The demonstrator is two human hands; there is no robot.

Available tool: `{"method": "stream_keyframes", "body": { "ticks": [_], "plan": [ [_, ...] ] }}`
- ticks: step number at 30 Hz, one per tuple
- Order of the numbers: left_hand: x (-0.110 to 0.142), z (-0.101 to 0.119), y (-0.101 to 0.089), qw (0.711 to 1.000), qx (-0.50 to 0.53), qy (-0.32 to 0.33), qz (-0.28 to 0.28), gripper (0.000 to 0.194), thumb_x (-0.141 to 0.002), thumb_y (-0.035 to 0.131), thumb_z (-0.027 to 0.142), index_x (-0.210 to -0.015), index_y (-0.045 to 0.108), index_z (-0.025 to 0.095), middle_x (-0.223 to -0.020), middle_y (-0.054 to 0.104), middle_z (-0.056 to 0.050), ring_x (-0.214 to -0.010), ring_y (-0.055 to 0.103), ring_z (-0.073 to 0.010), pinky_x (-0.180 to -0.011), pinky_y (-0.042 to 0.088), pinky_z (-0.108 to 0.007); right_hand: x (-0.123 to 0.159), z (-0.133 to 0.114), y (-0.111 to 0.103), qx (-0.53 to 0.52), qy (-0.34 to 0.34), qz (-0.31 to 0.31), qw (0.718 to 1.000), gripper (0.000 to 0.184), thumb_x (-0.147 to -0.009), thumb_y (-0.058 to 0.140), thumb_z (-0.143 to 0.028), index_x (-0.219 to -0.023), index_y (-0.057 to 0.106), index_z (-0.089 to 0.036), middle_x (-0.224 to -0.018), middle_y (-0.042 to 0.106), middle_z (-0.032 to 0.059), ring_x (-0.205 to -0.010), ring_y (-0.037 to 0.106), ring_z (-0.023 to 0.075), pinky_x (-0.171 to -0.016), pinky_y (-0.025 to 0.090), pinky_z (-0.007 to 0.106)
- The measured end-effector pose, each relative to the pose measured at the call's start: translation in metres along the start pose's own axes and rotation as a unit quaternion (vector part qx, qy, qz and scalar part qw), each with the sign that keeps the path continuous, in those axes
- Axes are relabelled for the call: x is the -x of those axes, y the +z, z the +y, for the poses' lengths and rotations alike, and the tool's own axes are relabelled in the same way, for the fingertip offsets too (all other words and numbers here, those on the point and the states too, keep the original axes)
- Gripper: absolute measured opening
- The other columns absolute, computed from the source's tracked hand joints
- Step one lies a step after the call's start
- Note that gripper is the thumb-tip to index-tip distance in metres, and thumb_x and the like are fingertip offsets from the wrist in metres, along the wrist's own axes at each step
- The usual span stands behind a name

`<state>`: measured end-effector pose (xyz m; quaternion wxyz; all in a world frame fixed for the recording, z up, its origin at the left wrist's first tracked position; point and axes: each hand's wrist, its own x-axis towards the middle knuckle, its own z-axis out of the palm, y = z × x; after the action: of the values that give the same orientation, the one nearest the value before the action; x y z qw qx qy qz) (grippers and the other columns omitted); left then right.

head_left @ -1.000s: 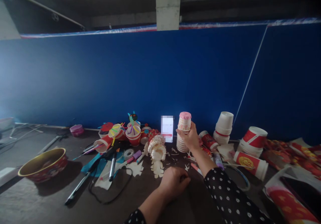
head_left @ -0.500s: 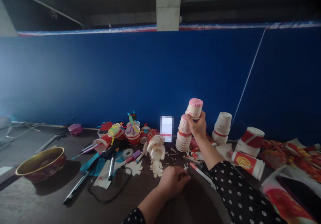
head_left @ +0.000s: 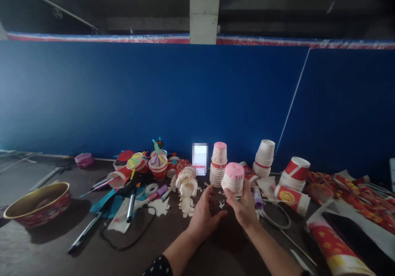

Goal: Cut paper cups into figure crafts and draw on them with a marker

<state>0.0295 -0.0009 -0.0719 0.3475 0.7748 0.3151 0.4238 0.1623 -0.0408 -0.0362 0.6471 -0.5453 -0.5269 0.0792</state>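
My right hand grips an upside-down paper cup with pink paper over its base, held above the table. Beside it, my left hand is open, palm turned toward the cup, fingers slightly curled and holding nothing. Just behind them stands a stack of upturned paper cups, its top one drawn on and pink-topped. Left of the stack lies a bundle of cut cream paper pieces. Small paper scraps are scattered under and near the hands.
On the left are a gold-rimmed bowl, marker pens, a tape roll and decorated cups. Rightward stand a white cup stack, red-and-white cups and a dark phone. A blue partition rises behind.
My right hand has lifted the pink-topped cup off the stack area and brought it down and nearer. My left hand has opened and risen toward it. The view has shifted slightly right.
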Motion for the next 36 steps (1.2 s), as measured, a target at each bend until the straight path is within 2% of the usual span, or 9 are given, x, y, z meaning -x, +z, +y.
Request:
{"method": "stream_keyframes", "body": {
  "ticks": [3, 6, 10, 14, 16, 19, 21, 29, 36],
  "plan": [
    [0.002, 0.001, 0.0, 0.999, 0.027, 0.046, 0.006, 0.085, -0.06, 0.069, 0.028, -0.128, 0.02, 0.019, -0.12, 0.044, -0.013, -0.097, 0.052, -0.0204, -0.084, 0.044, -0.037, 0.02, 0.001, 0.004, -0.029, 0.006, -0.072, 0.997, 0.043, -0.072, 0.058, -0.032, -0.11, 0.04, -0.019, -0.093, 0.061, 0.0067, -0.08, 0.059, 0.0204, -0.071, 0.048, 0.032],
    [0.004, 0.003, -0.001, 0.995, 0.003, 0.101, 0.007, 0.085, -0.061, 0.068, 0.029, -0.129, 0.019, 0.018, -0.128, 0.037, -0.016, -0.115, 0.04, -0.0269, -0.095, 0.035, -0.044, 0.026, -0.001, 0.006, -0.043, -0.005, -0.116, 0.992, 0.045, -0.074, 0.057, -0.03, -0.114, 0.039, -0.019, -0.101, 0.059, 0.0072, -0.09, 0.058, 0.0208, -0.079, 0.046, 0.033],
    [0.004, 0.005, -0.003, 0.99, -0.031, 0.137, 0.007, 0.076, -0.065, 0.063, 0.024, -0.128, 0.02, 0.016, -0.128, 0.036, -0.017, -0.119, 0.036, -0.028, -0.098, 0.032, -0.045, 0.028, 0.005, 0.006, -0.074, 0.002, -0.163, 0.984, 0.046, -0.075, 0.057, -0.029, -0.117, 0.041, -0.019, -0.113, 0.055, 0.01, -0.101, 0.054, 0.0234, -0.085, 0.044, 0.035],
    [0.004, 0.002, -0.005, 0.988, -0.053, 0.144, 0.028, 0.061, -0.071, 0.053, 0.018, -0.125, 0.026, 0.016, -0.124, 0.041, -0.016, -0.116, 0.04, -0.026, -0.096, 0.034, -0.044, 0.029, 0.012, 0.006, -0.113, 0.009, -0.204, 0.972, 0.045, -0.074, 0.059, -0.028, -0.115, 0.045, -0.019, -0.109, 0.058, 0.0107, -0.098, 0.056, 0.0245, -0.082, 0.046, 0.037],
    [0.004, 0.002, -0.006, 0.988, -0.057, 0.14, 0.03, 0.06, -0.07, 0.054, 0.02, -0.124, 0.028, 0.016, -0.122, 0.042, -0.016, -0.114, 0.041, -0.0262, -0.094, 0.035, -0.043, 0.027, 0.011, 0.004, -0.11, 0.001, -0.193, 0.975, 0.053, -0.072, 0.061, -0.028, -0.119, 0.041, -0.02, -0.111, 0.056, 0.0102, -0.1, 0.055, 0.0241, -0.084, 0.045, 0.037],
    [0.003, 0.003, -0.008, 0.989, -0.06, 0.13, 0.02, 0.061, -0.069, 0.058, 0.024, -0.123, 0.031, 0.016, -0.12, 0.044, -0.015, -0.112, 0.042, -0.0265, -0.093, 0.036, -0.044, 0.022, 0.007, 0.0, -0.094, 0.005, -0.144, 0.985, 0.069, -0.071, 0.061, -0.031, -0.13, 0.026, -0.022, -0.121, 0.048, 0.0108, -0.107, 0.05, 0.0235, -0.084, 0.046, 0.035],
    [0.002, 0.004, -0.008, 0.991, -0.058, 0.119, 0.01, 0.06, -0.068, 0.06, 0.024, -0.121, 0.034, 0.017, -0.118, 0.045, -0.014, -0.111, 0.043, -0.0259, -0.093, 0.036, -0.044, 0.017, 0.006, -0.003, -0.07, 0.014, -0.119, 0.99, 0.072, -0.072, 0.06, -0.032, -0.133, 0.022, -0.023, -0.122, 0.046, 0.011, -0.107, 0.049, 0.0231, -0.081, 0.048, 0.034],
    [0.003, 0.003, -0.005, 0.996, -0.033, 0.087, -0.017, 0.061, -0.067, 0.057, 0.016, -0.123, 0.034, 0.019, -0.12, 0.043, -0.012, -0.111, 0.043, -0.0236, -0.095, 0.035, -0.042, 0.007, 0.013, -0.007, 0.002, -0.039, -0.07, 0.997, 0.054, -0.072, 0.059, -0.03, -0.122, 0.043, -0.02, -0.111, 0.057, 0.0092, -0.1, 0.053, 0.0239, -0.088, 0.043, 0.039],
    [0.002, 0.007, -0.005, 0.995, -0.039, 0.089, -0.01, 0.06, -0.065, 0.056, 0.014, -0.122, 0.037, 0.017, -0.116, 0.046, -0.011, -0.109, 0.043, -0.0229, -0.094, 0.036, -0.04, 0.005, 0.015, -0.01, 0.04, -0.047, -0.071, 0.996, 0.038, -0.074, 0.057, -0.033, -0.109, 0.053, -0.019, -0.108, 0.059, 0.0086, -0.099, 0.055, 0.0233, -0.086, 0.044, 0.037]
  ]
}}
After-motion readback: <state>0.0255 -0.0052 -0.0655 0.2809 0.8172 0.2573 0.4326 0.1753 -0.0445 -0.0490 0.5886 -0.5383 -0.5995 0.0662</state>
